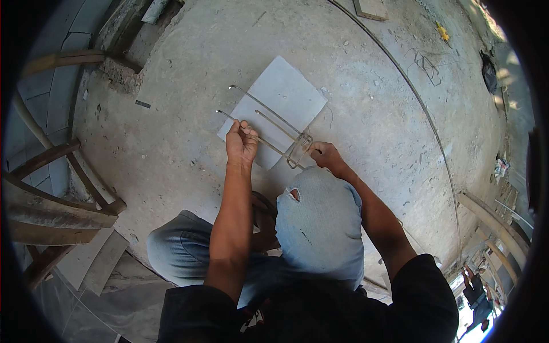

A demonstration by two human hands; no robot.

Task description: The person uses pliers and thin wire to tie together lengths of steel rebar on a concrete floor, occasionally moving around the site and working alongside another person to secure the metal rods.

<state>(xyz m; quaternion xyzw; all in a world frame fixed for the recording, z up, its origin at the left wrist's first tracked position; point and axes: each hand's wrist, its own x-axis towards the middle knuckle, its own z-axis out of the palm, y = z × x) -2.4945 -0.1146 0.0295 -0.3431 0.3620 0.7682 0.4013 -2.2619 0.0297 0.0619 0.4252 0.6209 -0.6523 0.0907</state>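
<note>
Several thin steel reinforcing bars (266, 102) with hooked ends run through small bent-wire stirrups (294, 159) in front of my knees. My left hand (241, 143), palm turned up, grips the nearest bar a little behind its hooked end. At the other end of this small cage, my right hand (327, 155) pinches the stirrup corner or a thin wire there; the fingertips are too small to tell which. Beneath the bars lies a pale flat slab (283, 85) on the concrete floor. My bent knee in torn jeans (319, 223) hides part of the cage's near end.
A long dark rod or cable (407, 77) curves across the floor on the right. Tangled wire (425, 66) and a yellow object (442, 31) lie beyond it. Timber props (47, 158) stand at left, near a broken floor recess (150, 38). Another person (476, 291) is at lower right.
</note>
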